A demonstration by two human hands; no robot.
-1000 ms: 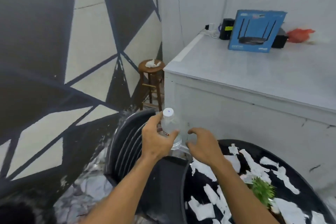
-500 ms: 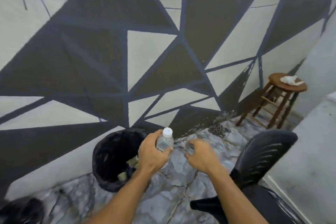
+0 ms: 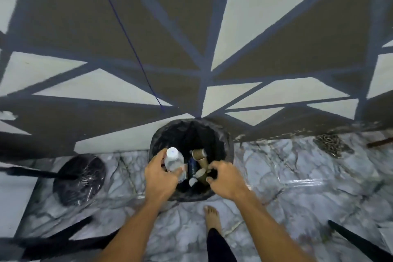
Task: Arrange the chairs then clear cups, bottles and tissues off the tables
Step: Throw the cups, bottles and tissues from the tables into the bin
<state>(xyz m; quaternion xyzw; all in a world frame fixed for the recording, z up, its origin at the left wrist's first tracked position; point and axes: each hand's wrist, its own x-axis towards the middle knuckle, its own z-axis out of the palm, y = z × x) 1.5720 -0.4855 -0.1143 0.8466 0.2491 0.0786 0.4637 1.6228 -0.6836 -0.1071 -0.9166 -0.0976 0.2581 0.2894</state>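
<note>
Two hands hover over the black-lined bin (image 3: 225, 147) against the painted wall. The left hand (image 3: 161, 178) grips a clear bottle (image 3: 173, 160), white cap up, above the bin's 9 o'clock side. The right hand (image 3: 227, 181) is at the rim's 4 o'clock, fingers curled; whether it holds anything I cannot tell. Brown paper cups (image 3: 201, 155) lie inside. A bare foot (image 3: 211, 217) stands at the bin's 6 o'clock.

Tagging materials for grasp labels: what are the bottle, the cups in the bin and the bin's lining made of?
Bottle: clear plastic, glossy; see-through body, white cap.
Cups: likely brown paper, matte; opaque walls, pale insides.
Lining: seemingly a thin black plastic bag; shiny wrinkles over the rim.
</note>
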